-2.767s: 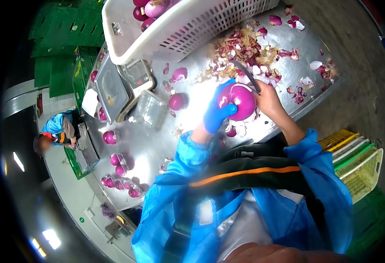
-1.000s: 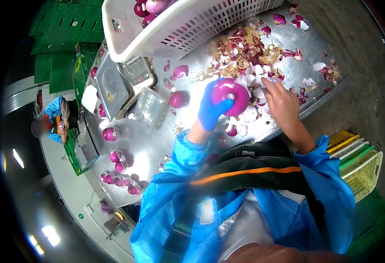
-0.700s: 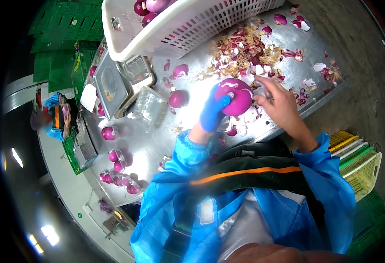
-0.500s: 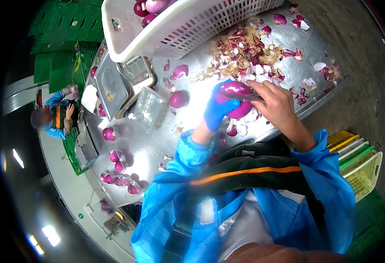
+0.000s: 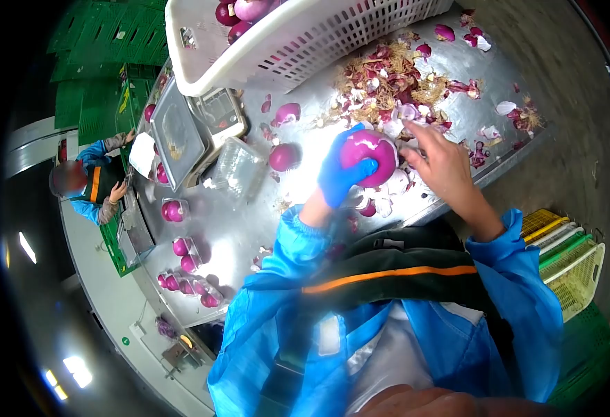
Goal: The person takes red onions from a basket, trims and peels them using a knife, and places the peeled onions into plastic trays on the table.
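Note:
My left hand (image 5: 342, 169), in a blue glove, is wrapped round a large red onion (image 5: 369, 158) with pale torn skin along its top. Just right of the onion is my bare right hand (image 5: 438, 158), its index finger and thumb apart. No knife shows in it now; its palm side is hidden. Pale purple peel (image 5: 406, 115) lies by its fingertips. Beyond both hands is a heap of roots and skins (image 5: 388, 80). Another red onion (image 5: 284, 158) rests on the metal table (image 5: 256, 208) to the left.
A white crate (image 5: 305, 52) of red onions stands at the table's far side. Left are a scale (image 5: 215, 115), a clear plastic tray (image 5: 235, 167) and packed onions (image 5: 174, 210). A co-worker (image 5: 93, 181) stands at far left. Stacked baskets (image 5: 572, 267) are at right.
The knife blade that lay across the onion in my right hand is no longer visible. My right hand has drawn slightly off the onion, fingers spread. The co-worker's arms have moved apart.

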Available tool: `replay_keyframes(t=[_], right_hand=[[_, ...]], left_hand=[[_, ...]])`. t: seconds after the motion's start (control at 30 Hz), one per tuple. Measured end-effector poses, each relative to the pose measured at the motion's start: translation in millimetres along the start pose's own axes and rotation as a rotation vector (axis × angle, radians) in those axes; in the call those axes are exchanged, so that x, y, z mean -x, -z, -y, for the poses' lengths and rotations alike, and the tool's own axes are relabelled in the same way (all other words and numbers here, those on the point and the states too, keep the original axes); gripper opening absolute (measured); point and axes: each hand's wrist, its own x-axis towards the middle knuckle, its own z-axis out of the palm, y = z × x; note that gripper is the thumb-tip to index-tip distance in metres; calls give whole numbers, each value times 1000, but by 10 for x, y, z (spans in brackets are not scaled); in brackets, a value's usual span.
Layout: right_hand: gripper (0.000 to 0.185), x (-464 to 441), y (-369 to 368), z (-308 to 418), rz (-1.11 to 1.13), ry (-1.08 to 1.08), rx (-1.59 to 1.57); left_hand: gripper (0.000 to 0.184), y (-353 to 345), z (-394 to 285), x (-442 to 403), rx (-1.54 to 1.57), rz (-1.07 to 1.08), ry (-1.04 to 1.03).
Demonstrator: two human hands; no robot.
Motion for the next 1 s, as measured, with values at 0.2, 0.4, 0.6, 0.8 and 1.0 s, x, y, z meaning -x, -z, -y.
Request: replay_keyframes(t=[0.2, 0.4, 0.6, 0.8, 1.0], right_hand=[[45, 7, 81, 84, -79, 313, 99], [40, 13, 57, 161, -135, 429, 226], [26, -31, -127, 118, -55, 249, 86], [19, -184, -327, -239, 273, -100, -175], [35, -42, -246, -269, 145, -342, -519]], left_hand=[[64, -57, -16, 25, -138, 28, -5], [71, -74, -47, 50, -476, 33, -126], [82, -112, -88, 86, -348, 35, 50], [118, -252, -135, 164, -437, 200, -122], [77, -18, 57, 6, 4, 28, -57]])
